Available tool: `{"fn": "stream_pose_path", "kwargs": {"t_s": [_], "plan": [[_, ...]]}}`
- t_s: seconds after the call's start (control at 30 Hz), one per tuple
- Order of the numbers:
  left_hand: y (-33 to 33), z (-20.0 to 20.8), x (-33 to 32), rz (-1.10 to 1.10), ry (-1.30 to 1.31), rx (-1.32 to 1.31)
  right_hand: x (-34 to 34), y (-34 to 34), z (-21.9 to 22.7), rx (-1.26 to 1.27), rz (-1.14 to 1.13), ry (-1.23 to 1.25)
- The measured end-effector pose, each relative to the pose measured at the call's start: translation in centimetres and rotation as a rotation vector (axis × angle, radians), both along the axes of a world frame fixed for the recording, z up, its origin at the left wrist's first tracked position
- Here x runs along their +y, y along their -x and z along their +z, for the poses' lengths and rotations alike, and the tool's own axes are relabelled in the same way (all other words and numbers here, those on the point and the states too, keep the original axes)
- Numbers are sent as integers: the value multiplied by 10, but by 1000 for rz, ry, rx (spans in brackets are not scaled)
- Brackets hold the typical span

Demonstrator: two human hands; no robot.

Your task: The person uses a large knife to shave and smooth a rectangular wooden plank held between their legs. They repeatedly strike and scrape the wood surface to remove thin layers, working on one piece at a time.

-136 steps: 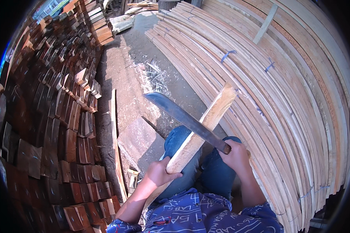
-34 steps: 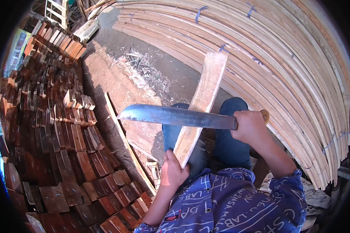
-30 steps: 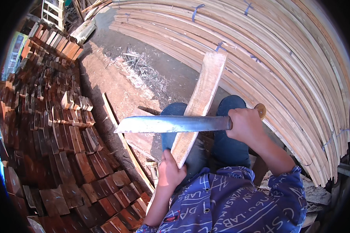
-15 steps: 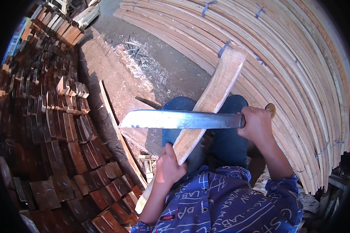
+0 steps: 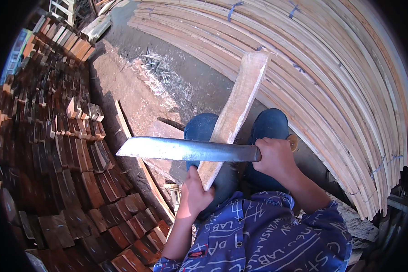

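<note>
My right hand (image 5: 275,156) is closed round the handle of a machete (image 5: 181,149), whose butt end sticks out past the fist. The long, broad blade points left and lies across a pale wooden plank (image 5: 240,97); whether it touches the wood I cannot tell. The plank slants over my lap from near my belly up to the far right, its far end raised. My left hand (image 5: 196,192) grips the plank's near end along its left side, with some fingers hidden. Both my knees in blue trousers flank the plank.
Stacks of dark reddish wooden blocks (image 5: 68,181) fill the left side. Long bundled pale strips (image 5: 331,104) curve across the far right. Wood shavings (image 5: 161,77) litter the ground ahead, and a thin batten (image 5: 145,170) lies left of my knees.
My right hand and the machete have moved left and a little nearer to me. The plank's far end has swung left, while my left hand keeps its hold.
</note>
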State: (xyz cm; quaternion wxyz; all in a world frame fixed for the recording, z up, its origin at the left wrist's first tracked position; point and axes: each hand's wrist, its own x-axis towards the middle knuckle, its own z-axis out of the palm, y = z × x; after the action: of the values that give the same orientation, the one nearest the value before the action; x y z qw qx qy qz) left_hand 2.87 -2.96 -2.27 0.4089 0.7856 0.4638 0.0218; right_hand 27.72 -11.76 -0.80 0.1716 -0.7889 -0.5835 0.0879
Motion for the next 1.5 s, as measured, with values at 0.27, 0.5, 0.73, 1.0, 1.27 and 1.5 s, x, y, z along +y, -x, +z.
{"fn": "stream_pose_path", "kwargs": {"t_s": [0.27, 0.5, 0.73, 1.0, 1.27, 1.5], "plan": [[-1, 3, 1, -4, -30, -22, -11, -25, 10, -125, -135, -71], [1, -8, 3, 11, 15, -23, -13, 0, -6, 35, -121, -36], [10, -13, 6, -89, -42, -110, -14, 33, -5, 351, 32, -52], [3, -2, 7, 51, 71, -78, -21, 7, 21, 237, -94, -137], [1, 3, 15, 23, 90, -84, -10, -12, 9, 61, -175, -97], [6, -4, 16, 29, 109, -106, -4, -6, 4, 47, -156, -128]]}}
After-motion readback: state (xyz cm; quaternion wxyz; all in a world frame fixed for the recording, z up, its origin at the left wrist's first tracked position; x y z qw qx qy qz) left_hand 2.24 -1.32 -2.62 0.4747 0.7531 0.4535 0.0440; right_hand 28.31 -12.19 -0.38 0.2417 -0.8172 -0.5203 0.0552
